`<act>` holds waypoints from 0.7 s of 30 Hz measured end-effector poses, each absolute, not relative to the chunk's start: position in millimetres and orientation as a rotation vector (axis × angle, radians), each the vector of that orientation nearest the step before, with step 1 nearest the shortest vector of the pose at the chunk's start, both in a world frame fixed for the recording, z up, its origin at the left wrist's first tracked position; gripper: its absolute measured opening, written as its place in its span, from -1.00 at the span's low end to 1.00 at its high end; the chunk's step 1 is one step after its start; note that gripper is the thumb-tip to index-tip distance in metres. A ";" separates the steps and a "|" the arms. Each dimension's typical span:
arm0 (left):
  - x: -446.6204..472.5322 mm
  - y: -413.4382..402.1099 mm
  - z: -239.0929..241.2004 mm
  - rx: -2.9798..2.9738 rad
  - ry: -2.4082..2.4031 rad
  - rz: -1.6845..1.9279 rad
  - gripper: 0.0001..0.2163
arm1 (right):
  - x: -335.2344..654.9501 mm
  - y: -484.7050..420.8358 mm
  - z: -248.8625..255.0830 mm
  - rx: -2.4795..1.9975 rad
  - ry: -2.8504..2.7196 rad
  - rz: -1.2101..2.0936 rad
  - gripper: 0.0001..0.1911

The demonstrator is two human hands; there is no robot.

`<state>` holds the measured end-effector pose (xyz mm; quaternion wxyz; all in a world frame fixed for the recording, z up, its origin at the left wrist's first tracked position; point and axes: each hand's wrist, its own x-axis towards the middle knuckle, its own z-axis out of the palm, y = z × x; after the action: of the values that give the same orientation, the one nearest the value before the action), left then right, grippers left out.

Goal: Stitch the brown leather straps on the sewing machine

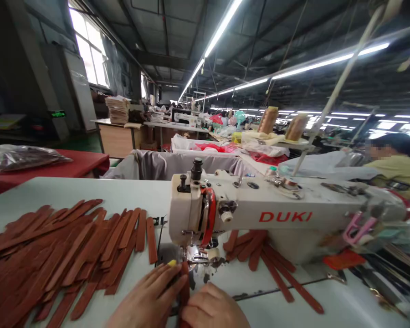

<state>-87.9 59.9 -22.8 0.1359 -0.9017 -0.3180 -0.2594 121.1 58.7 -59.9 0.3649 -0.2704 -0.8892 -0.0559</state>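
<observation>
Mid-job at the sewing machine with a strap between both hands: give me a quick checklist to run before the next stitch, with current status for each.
1. Strap lined up under the presser foot: ok, its end reaches the foot.
2. Left hand steadying the strap: ok, fingers rest along it.
3. Right hand on the strap's near end: ok.
4. Fingertips away from the needle: not ok, they sit close beside the foot.
5. Thread running from the cones: cannot tell.
6. Unsewn strap pile within reach on the left: ok.
</observation>
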 end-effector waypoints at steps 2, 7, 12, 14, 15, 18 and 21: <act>-80.6 65.2 -34.7 -2.612 -0.906 -0.806 -0.40 | 119.9 62.9 -51.7 -0.661 -2.250 -0.158 -0.64; -75.2 71.0 -50.6 -2.650 -0.921 -0.905 -0.40 | 119.8 62.2 -42.3 -0.690 -2.177 -0.096 -0.49; -73.8 74.7 -42.7 -2.611 -0.843 -0.977 -0.43 | 116.0 64.1 -39.2 -0.733 -2.153 -0.104 -0.44; -73.0 75.7 -41.4 -2.587 -0.866 -1.040 -0.45 | 115.9 64.6 -37.1 -0.732 -2.156 -0.119 -0.45; -72.5 75.9 -40.9 -2.580 -0.896 -1.058 -0.46 | 116.3 64.5 -36.3 -0.730 -2.154 -0.124 -0.46; -70.8 76.2 -39.3 -2.559 -0.933 -1.124 -0.47 | 116.9 63.6 -36.6 -0.756 -2.161 -0.125 -0.48; -70.6 77.6 -38.6 -2.583 -0.885 -1.147 -0.44 | 114.0 63.8 -44.8 -0.812 -2.161 -0.129 -0.49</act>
<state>-70.6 77.6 -38.6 0.0898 -0.8687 -0.2976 -0.3857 114.0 63.8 -44.8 0.4028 -0.3215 -0.8554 -0.0509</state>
